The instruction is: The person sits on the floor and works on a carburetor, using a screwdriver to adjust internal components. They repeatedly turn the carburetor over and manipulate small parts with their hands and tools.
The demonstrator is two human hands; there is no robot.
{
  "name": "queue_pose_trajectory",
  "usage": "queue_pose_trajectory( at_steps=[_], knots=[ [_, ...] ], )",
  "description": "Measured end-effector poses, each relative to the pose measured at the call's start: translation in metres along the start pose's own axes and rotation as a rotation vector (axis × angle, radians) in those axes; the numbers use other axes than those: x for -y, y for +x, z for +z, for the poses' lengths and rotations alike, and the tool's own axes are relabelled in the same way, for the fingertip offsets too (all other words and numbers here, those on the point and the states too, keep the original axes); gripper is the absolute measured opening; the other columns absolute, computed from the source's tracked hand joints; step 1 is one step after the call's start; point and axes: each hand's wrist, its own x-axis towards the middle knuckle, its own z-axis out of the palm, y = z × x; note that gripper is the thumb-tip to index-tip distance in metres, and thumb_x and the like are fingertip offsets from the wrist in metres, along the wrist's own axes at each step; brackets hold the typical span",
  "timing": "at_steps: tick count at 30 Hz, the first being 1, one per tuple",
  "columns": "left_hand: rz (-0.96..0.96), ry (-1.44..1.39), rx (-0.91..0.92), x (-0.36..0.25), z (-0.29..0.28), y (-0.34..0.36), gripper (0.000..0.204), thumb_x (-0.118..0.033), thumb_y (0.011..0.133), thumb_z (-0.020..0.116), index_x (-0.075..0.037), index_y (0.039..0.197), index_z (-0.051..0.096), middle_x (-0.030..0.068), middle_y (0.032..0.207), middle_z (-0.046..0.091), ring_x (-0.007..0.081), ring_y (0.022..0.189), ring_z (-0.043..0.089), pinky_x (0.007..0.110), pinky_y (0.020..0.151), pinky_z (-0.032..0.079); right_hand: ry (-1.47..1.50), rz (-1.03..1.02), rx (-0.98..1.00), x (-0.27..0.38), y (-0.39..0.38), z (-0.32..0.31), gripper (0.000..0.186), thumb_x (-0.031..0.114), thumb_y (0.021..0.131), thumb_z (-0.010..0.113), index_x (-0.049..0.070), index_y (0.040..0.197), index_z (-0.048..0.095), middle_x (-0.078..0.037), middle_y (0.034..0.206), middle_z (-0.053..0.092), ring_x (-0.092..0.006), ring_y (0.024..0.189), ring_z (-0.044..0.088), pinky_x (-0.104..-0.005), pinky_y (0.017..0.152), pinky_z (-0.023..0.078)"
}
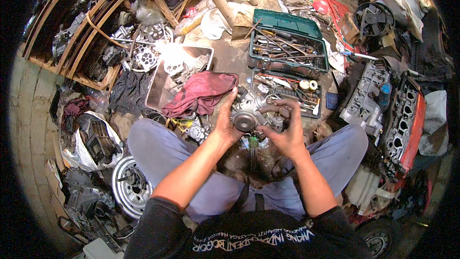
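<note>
Between my knees I hold up a silvery metal engine part (252, 104) with a round dark disc (245, 122) on its near side. My left hand (225, 123) grips it from the left, fingers pointing up along its side. On the right, my right hand (290, 134) curls round the part, its thumb near the disc and its fingers by a dark, pipe-like piece; the exact contact is partly hidden. Beyond my left hand, a dark red cloth (201, 95) drapes over the rim of a metal tray (152, 88) with loose parts in it.
A green toolbox (287, 23) full of tools lies open ahead, before it a tray of smaller tools (314, 100). Engine blocks or heads (366, 98) stand at the right. A steel wheel (130, 187) sits by my left thigh. Wooden shelving (72, 69) holds parts at far left.
</note>
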Motion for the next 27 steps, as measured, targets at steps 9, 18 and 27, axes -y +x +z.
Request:
queue_pose_trajectory(
  at_steps=[9,18,27],
  knots=[
    [-0.083,-0.093,0.104,-0.007,0.003,-0.005,0.060,-0.056,0.097,0.055,-0.007,0.132,0.057,0.0152,0.119,0.068,0.0336,0.105,0.068,0.058,0.087,0.057,0.425,0.411,-0.245,-0.005,0.016,-0.024,0.028,0.005,0.087,0.076,-0.005,0.109,0.062,-0.013,0.103,0.071,-0.0152,0.098,0.067,-0.0283,0.081,0.055],
    [-0.051,-0.026,0.140,-0.005,0.003,-0.003,0.071,-0.062,0.095,0.052,-0.007,0.142,0.049,0.0199,0.130,0.062,0.0405,0.115,0.063,0.059,0.091,0.055,0.919,0.662,-0.110,-0.012,0.014,-0.039,0.064,0.024,0.094,0.071,-0.001,0.148,0.046,-0.009,0.118,0.064,-0.0102,0.087,0.059,-0.0251,0.072,0.047],
    [0.013,-0.019,0.126,-0.004,0.003,-0.001,0.063,-0.053,0.098,0.053,-0.010,0.143,0.045,0.0209,0.130,0.061,0.0406,0.113,0.065,0.058,0.092,0.056,0.588,0.285,0.288,0.011,0.013,-0.031,0.066,0.029,0.098,0.068,-0.001,0.148,0.039,-0.014,0.122,0.066,-0.0178,0.090,0.066,-0.0303,0.071,0.053]
  ],
)
